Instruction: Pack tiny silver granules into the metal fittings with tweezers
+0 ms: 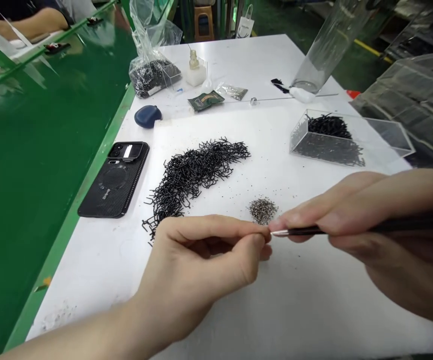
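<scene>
My left hand [204,265] is closed in a pinch above the white worktop. Whatever lies between its thumb and forefinger is hidden or too small to name. In my right hand [381,225] is a pair of black tweezers [302,231] with a bright pointed tip, which meets the left fingertips. Just behind the fingertips is a small heap of tiny metallic pieces [263,210]. Farther back and left, a curved pile of short, bent black pieces [201,170] spreads over the white surface, partly covered by my left hand.
A clear box [325,142] of black pieces lies at the right, before a clear cylinder [325,50]. A black phone [114,179] and dark blue case [147,116] lie left. Behind are a bag of black pieces [152,75], a small bottle [194,70] and a green packet [205,100].
</scene>
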`<move>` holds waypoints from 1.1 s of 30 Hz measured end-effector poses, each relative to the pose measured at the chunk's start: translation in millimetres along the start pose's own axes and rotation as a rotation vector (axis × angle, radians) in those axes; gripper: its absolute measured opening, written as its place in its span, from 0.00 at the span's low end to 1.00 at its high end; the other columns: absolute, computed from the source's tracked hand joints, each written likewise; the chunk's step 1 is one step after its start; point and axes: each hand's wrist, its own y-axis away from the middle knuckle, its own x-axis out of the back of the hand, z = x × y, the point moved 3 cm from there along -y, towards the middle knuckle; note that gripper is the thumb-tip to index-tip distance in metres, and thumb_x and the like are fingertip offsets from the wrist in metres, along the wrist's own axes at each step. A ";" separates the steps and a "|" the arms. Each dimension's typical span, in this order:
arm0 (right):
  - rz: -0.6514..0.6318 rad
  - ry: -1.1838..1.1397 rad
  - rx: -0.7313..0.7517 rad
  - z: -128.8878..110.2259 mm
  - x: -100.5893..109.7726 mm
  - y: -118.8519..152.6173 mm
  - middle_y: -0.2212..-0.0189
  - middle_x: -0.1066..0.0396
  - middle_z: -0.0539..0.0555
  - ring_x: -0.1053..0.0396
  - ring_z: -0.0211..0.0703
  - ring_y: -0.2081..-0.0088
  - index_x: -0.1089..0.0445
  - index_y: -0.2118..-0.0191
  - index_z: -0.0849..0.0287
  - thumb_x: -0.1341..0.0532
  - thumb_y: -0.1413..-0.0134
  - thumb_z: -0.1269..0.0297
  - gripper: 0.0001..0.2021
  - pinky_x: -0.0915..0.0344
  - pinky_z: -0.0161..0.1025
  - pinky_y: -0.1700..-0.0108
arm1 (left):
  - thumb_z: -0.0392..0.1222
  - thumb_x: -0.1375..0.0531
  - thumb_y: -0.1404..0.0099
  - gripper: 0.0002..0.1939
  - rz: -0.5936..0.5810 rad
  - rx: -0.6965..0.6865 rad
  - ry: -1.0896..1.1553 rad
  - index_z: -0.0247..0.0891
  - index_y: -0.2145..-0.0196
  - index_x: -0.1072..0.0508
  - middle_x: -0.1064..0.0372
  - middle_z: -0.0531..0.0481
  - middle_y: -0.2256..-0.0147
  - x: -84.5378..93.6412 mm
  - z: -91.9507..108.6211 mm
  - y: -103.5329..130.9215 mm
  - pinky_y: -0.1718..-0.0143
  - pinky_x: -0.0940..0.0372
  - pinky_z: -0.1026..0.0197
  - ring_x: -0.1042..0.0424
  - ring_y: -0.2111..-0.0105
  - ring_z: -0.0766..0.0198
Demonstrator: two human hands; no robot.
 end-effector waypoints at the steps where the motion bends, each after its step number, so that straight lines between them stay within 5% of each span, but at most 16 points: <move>1: 0.016 -0.017 0.003 -2.3 -0.6 -4.2 0.53 0.06 0.46 0.07 0.56 0.55 0.12 0.46 0.33 0.21 0.29 0.66 0.15 0.09 0.50 0.55 | 0.22 0.22 0.42 0.17 -0.004 0.004 0.016 0.47 0.70 0.05 0.09 0.50 0.70 -0.2 -0.4 0.4 0.67 0.20 0.75 0.13 0.72 0.66; 4: -0.001 -0.047 0.016 -7.7 -3.0 -13.4 0.55 0.06 0.45 0.06 0.55 0.56 0.10 0.48 0.34 0.20 0.35 0.74 0.21 0.07 0.47 0.54 | 0.22 0.22 0.43 0.17 0.004 0.004 0.027 0.48 0.70 0.05 0.09 0.51 0.70 -0.1 -0.4 0.5 0.67 0.19 0.75 0.13 0.72 0.65; 13: -0.063 0.030 0.070 -12.3 -3.3 -14.7 0.55 0.06 0.44 0.05 0.57 0.54 0.09 0.42 0.29 0.25 0.35 0.78 0.29 0.06 0.47 0.49 | 0.26 0.23 0.43 0.13 0.037 -0.035 -0.009 0.47 0.71 0.06 0.11 0.51 0.72 -0.4 0.8 -3.8 0.69 0.14 0.64 0.10 0.71 0.56; 20: -0.149 0.025 0.063 -13.6 0.4 -12.2 0.49 0.06 0.44 0.05 0.55 0.50 0.11 0.36 0.29 0.24 0.34 0.78 0.31 0.07 0.42 0.45 | 0.22 0.25 0.45 0.18 0.019 0.014 0.083 0.48 0.72 0.06 0.11 0.54 0.73 -0.5 1.0 -4.0 0.70 0.19 0.74 0.12 0.74 0.65; 24: -0.075 0.074 0.074 -9.8 1.3 -5.3 0.47 0.06 0.42 0.05 0.53 0.51 0.12 0.36 0.26 0.25 0.27 0.70 0.26 0.07 0.42 0.45 | 0.19 0.26 0.47 0.21 0.004 0.032 0.090 0.49 0.72 0.06 0.11 0.54 0.73 -1.0 1.5 -3.9 0.69 0.18 0.73 0.12 0.74 0.64; 33: -0.115 0.036 0.092 -12.4 -2.7 -11.4 0.48 0.06 0.45 0.05 0.53 0.51 0.09 0.41 0.34 0.24 0.33 0.76 0.25 0.07 0.39 0.46 | 0.19 0.27 0.46 0.21 -0.012 0.019 0.104 0.49 0.71 0.06 0.11 0.55 0.73 -2.3 0.9 -4.2 0.69 0.21 0.77 0.13 0.74 0.68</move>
